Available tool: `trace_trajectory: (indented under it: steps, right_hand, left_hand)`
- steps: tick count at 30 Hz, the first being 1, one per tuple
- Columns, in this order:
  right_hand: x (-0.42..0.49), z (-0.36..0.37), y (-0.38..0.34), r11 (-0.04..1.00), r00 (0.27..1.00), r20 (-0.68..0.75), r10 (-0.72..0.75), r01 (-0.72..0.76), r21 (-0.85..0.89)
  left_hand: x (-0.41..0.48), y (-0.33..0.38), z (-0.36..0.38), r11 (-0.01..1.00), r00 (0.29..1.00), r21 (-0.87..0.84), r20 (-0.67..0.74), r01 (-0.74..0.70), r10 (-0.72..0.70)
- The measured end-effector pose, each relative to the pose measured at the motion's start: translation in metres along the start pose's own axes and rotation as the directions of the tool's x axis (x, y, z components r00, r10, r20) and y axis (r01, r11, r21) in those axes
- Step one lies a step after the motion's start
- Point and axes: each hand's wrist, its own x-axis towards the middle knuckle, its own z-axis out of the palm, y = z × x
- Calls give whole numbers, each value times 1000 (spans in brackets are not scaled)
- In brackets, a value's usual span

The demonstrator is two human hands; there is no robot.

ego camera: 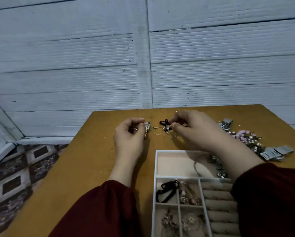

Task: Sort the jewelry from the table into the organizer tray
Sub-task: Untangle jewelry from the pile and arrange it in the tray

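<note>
- A plain room in a home, by the look of it, rather than a shop or a workshop.
- The wall is made of pale ribbed panels with scuffed seams, and a low white skirting runs along its foot.
- The floor has a patterned covering of dark squares and flowers, as in a living room.
- A worn, scratched wooden table stands close to the wall.
- On it lie a loose heap of personal jewelry and a small compartmented organizer tray, which are household things.

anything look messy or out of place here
Yes: pink beads and grey watch bands lie heaped and tangled at the right edge of the table. The organizer tray looks orderly. No damage shows.
</note>
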Motion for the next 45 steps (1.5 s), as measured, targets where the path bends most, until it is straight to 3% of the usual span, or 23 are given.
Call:
trace_trajectory:
  steps: [4,8,13,18,23,27,34,45]
  right_hand:
    - [23,-5,5,1000,991,132,6,-9,21]
    - [38,-2,9,1000,993,120,-6,3,24]
    - [44,9,17,999,993,116,-4,9,-37]
    - [45,11,28,982,996,61,72,-60,-179]
    - [46,12,34,965,990,37,136,-124,-229]
    - [47,13,36,964,990,23,136,-127,-233]
    - [45,10,38,951,988,119,97,-57,-303]
    - [47,13,41,947,990,111,92,-52,-318]
  left_hand:
    - [15,-14,-12,1000,996,29,-94,8,-5]
    - [19,-19,-14,997,994,72,-111,4,4]
    - [15,-23,-9,973,996,212,30,-89,84]
    - [14,-19,-1,819,974,531,179,-216,141]
    - [18,-19,8,695,946,660,310,-284,93]
    - [23,-18,19,634,917,689,389,-352,87]
    - [29,-20,32,581,875,688,476,-435,90]
    - [27,-18,36,564,829,657,552,-500,92]
